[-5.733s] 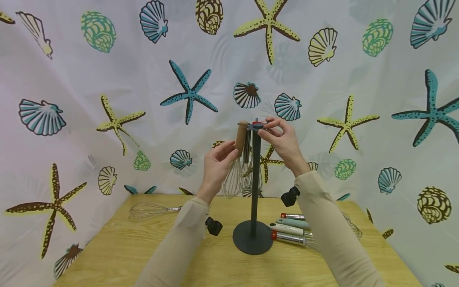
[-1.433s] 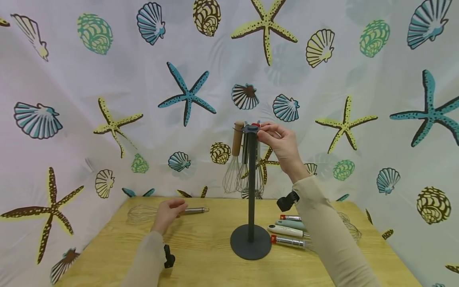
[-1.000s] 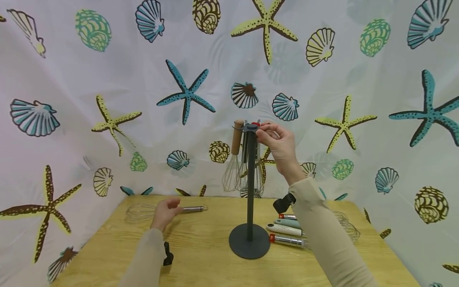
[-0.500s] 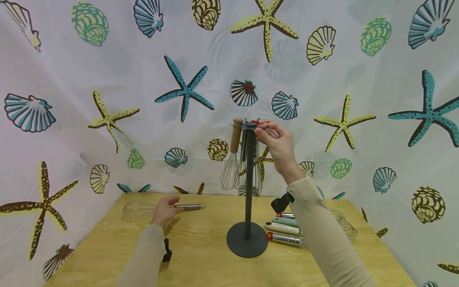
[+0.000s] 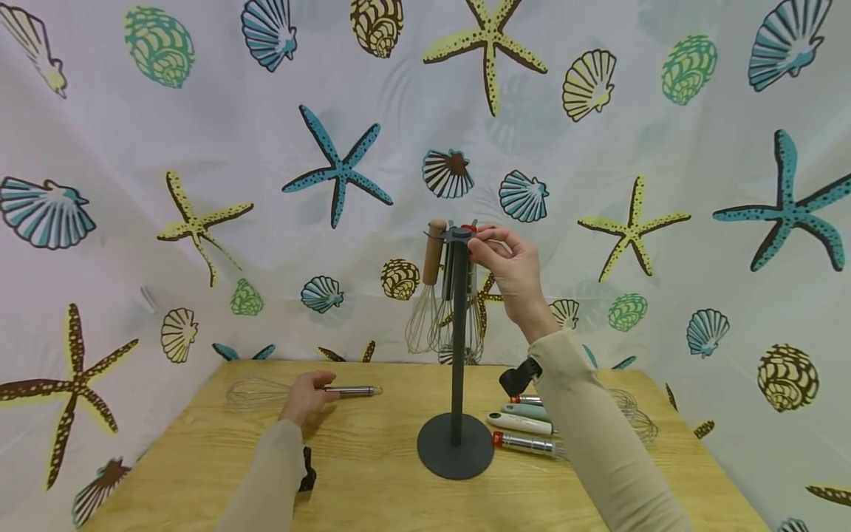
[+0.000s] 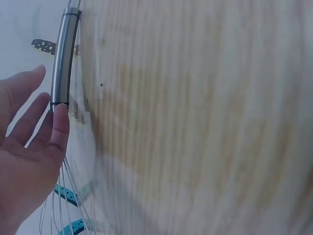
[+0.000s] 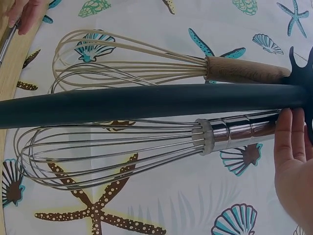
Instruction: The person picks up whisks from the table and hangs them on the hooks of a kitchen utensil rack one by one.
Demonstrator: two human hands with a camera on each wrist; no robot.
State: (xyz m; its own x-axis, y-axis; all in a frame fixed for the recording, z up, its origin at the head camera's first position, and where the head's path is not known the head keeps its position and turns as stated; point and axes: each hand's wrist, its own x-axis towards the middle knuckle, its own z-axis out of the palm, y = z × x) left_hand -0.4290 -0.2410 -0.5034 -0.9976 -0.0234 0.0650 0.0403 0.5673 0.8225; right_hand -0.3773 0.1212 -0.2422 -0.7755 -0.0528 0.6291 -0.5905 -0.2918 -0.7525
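Tabletop (image 5: pixel 372 476) of pale wood ends at a far edge toward twelve o'clock, where shell-print cloth (image 5: pixel 372 244) rises; its side edges slant off at eight and four. Near the far-left corner, at ten o'clock from the stand (image 5: pixel 458 332), lies the loose whisk (image 5: pixel 354 391). A stretch of wood separates its handle end from the round base, with more wood toward six. On the base's three o'clock side is a row of four handles (image 5: pixel 520 423), just beside it.

The left hand (image 5: pixel 308 397) is over the loose whisk, fingers bent slightly, thumb standing apart from them; one fingertip overlaps the handle's end near the wires, though whether it presses there I cannot tell. The right hand (image 5: pixel 510 272) pinches the stand's top edge between thumb and forefinger, beside a hanging steel-handled whisk (image 7: pixel 239 131).

The loose whisk's long axis runs nine to three, wires at nine, handle at three. The wooden-handled whisk (image 5: pixel 433 255) hangs handle up at twelve, wires down between six and seven. The four handles point to about nine.
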